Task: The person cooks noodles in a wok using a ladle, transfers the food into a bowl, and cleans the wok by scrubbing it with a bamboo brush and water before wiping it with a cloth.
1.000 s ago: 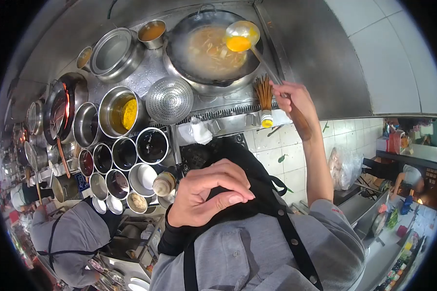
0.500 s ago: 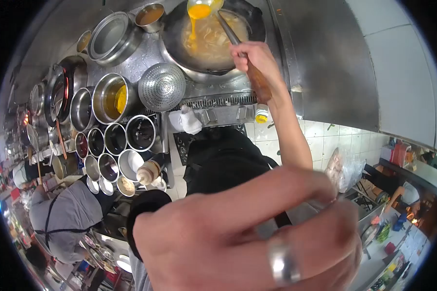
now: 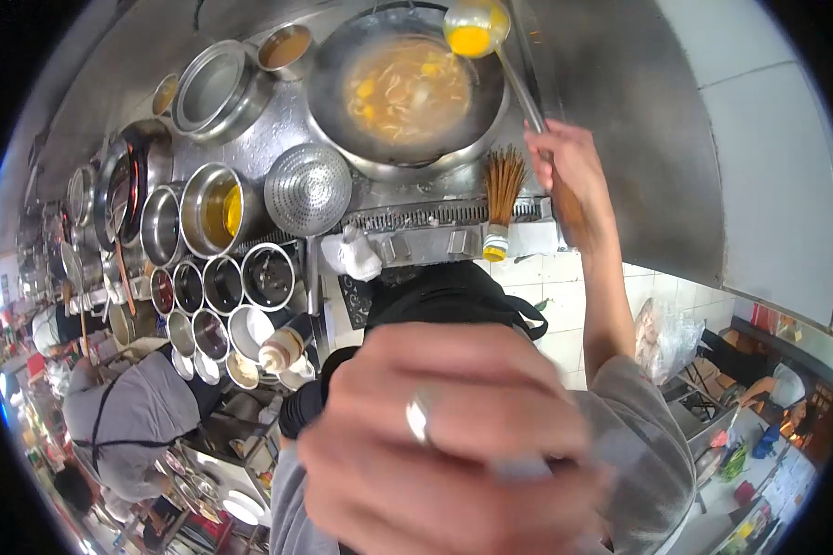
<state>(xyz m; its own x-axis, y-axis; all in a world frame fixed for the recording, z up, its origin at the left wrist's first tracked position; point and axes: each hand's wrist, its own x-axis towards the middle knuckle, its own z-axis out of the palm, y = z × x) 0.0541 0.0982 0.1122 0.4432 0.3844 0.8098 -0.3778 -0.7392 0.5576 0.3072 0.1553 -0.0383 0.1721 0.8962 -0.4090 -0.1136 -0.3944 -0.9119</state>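
Note:
My right hand is closed around the wooden handle of a metal ladle. Yellow liquid lies in the ladle's bowl, over the upper right rim of a black wok. Inside the wok is a steaming brownish soup with pale strips and yellow patches. Close to the camera, my left hand is blurred, with its fingers curled and a ring on one; what it holds, if anything, is hidden.
A bamboo brush lies by the stove's front edge. Left of it are a perforated strainer, a pot with yellow contents and several seasoning containers. Another person is at lower left.
The ladle has moved right from above the soup, and its yellow stream has stopped. Yellow patches now show in the soup. My left hand has shifted slightly and stays near the camera.

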